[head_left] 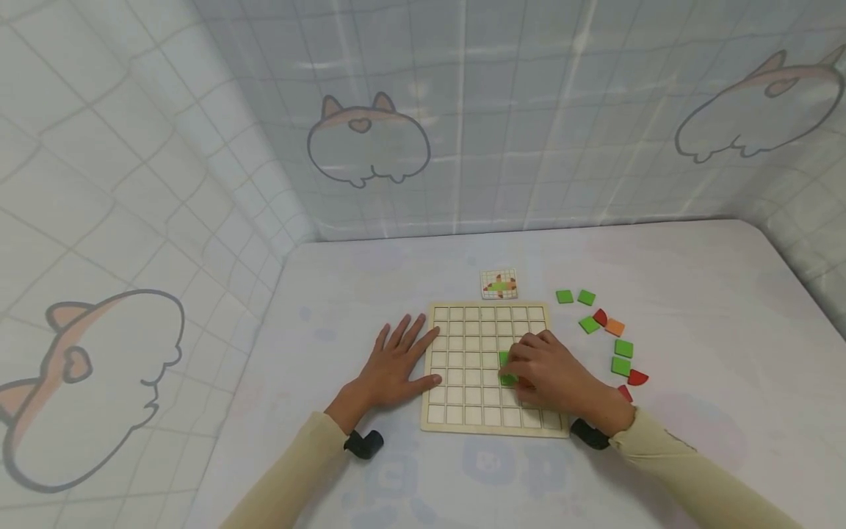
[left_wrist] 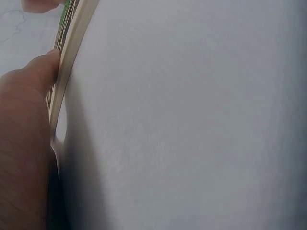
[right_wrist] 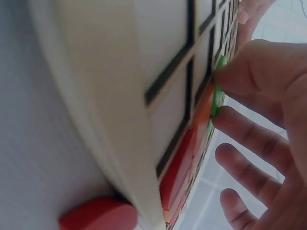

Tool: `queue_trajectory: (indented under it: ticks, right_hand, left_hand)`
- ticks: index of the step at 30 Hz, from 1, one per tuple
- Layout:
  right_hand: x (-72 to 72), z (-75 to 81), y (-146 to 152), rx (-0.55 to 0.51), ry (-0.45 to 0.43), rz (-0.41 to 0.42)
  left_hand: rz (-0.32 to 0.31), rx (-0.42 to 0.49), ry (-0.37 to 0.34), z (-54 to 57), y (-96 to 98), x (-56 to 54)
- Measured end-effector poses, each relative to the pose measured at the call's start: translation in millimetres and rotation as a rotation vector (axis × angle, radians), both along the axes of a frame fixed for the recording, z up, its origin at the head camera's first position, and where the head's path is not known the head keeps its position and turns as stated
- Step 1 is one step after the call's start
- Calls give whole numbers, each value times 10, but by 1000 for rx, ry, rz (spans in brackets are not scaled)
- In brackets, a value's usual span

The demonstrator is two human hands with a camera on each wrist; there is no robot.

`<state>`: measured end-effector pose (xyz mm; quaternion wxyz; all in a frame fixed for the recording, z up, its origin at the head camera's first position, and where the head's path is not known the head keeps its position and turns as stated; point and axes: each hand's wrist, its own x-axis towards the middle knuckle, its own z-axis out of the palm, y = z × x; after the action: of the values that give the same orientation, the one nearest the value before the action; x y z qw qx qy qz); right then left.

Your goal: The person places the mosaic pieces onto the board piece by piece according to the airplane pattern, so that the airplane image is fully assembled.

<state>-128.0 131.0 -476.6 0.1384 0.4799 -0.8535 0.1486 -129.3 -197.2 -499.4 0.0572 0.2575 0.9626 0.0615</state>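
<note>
A wooden grid board (head_left: 456,360) lies on the table with square cells. My right hand (head_left: 555,375) is over its right half and pinches a green square tile (right_wrist: 218,86) between thumb and index finger, at the cells. In the right wrist view, an orange tile (right_wrist: 205,103) and a red piece (right_wrist: 177,165) sit in the board beside it, mostly covered by the hand in the head view. Another green tile (head_left: 504,357) shows just above the fingers. My left hand (head_left: 390,371) rests with fingers spread, its thumb and a finger touching the board's left edge.
Behind the board lies a small pattern card (head_left: 499,284). Loose green tiles (head_left: 623,348), an orange tile (head_left: 615,327) and red quarter-round pieces (head_left: 637,378) are scattered on the table to the right. Patterned curtains (head_left: 529,147) hang around the table.
</note>
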Motion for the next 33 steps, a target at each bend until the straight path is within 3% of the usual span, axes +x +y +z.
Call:
queue_trajectory:
  ticks: [10, 19, 28, 33]
  right_hand:
    - [4, 10, 38, 0, -98, -56]
    - [-8, -29, 176, -49, -87, -57]
    - [-39, 1, 485, 12, -96, -198]
    - [-51, 0, 624, -4, -97, -203]
  left_hand:
    - [-11, 15, 39, 27, -7, 1]
    - [-5, 7, 27, -3, -11, 18]
    - [-11, -1, 35, -12, -6, 7]
    - [-7, 0, 31, -22, 1, 4]
